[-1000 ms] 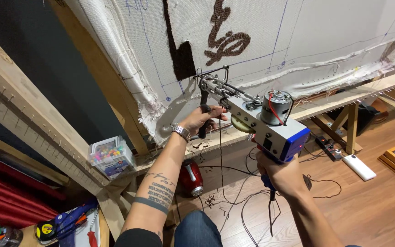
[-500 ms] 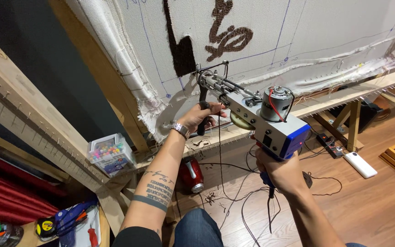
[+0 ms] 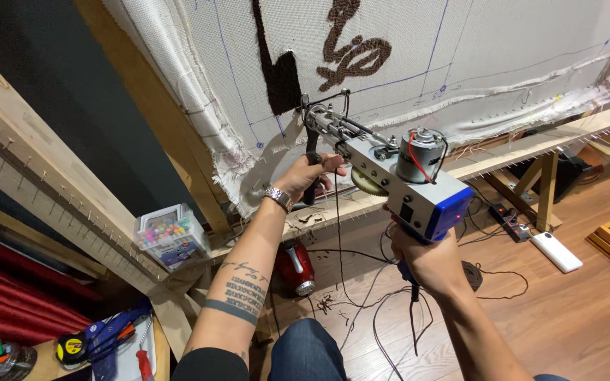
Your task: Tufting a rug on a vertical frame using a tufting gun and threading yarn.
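Wooden frame (image 3: pixel 142 99) carries stretched white backing cloth (image 3: pixel 460 42) with dark tufted patches, over a wood plank floor (image 3: pixel 573 317). Tufting gun (image 3: pixel 390 169), silver body with blue rear end and exposed motor, held up with its needle tip at the cloth just below the dark patch (image 3: pixel 280 77). Left hand (image 3: pixel 305 176), watch on wrist: fingers curled closed around the black front handle. Right hand (image 3: pixel 425 257): fingers wrapped tight on the rear grip under the blue end; cable hangs below the fist. Plastic box of coloured markers (image 3: pixel 164 236) on lower frame rail; red round object (image 3: pixel 296 267) and white power strip (image 3: pixel 555 250) on floor; tape measure (image 3: pixel 70 348) lower left
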